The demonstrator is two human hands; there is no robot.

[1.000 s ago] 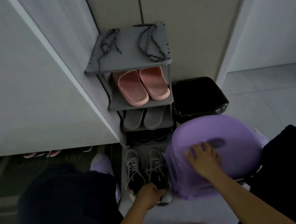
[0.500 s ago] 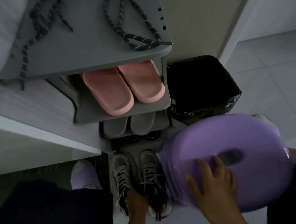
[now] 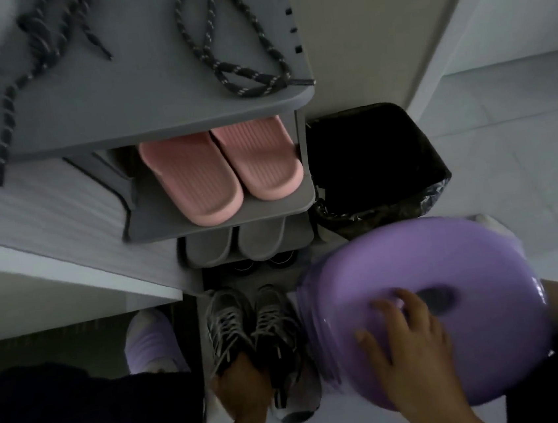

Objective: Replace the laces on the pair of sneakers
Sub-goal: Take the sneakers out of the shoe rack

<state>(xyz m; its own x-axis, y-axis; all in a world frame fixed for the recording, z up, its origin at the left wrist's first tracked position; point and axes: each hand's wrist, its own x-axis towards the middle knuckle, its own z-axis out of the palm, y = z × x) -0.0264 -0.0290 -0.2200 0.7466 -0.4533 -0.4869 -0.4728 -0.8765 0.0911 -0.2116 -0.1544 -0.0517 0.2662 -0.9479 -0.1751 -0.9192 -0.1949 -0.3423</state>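
A pair of dark grey sneakers (image 3: 248, 328) with pale laces stands on the floor at the foot of a grey shoe rack (image 3: 164, 113). My left hand (image 3: 242, 387) grips the heel openings of both sneakers, fingers tucked inside. Two dark speckled spare laces lie on the rack's top shelf: one lace (image 3: 237, 53) at the right, another lace (image 3: 24, 65) at the left, blurred. My right hand (image 3: 412, 345) rests with spread fingers on the seat of a purple plastic stool (image 3: 465, 260) just right of the sneakers.
Pink slippers (image 3: 221, 169) fill the second shelf, grey slippers (image 3: 236, 246) the third, dark shoes (image 3: 262, 263) below. A black-lined bin (image 3: 376, 166) stands right of the rack. A white cabinet (image 3: 49, 235) flanks the left. My dark-clothed knees and a lilac slipper (image 3: 146, 342) are close by.
My head has dropped lower and nearer the rack, so everything looms larger. The left hand has pushed deeper into the sneakers' heels. The right hand has stayed on the stool.
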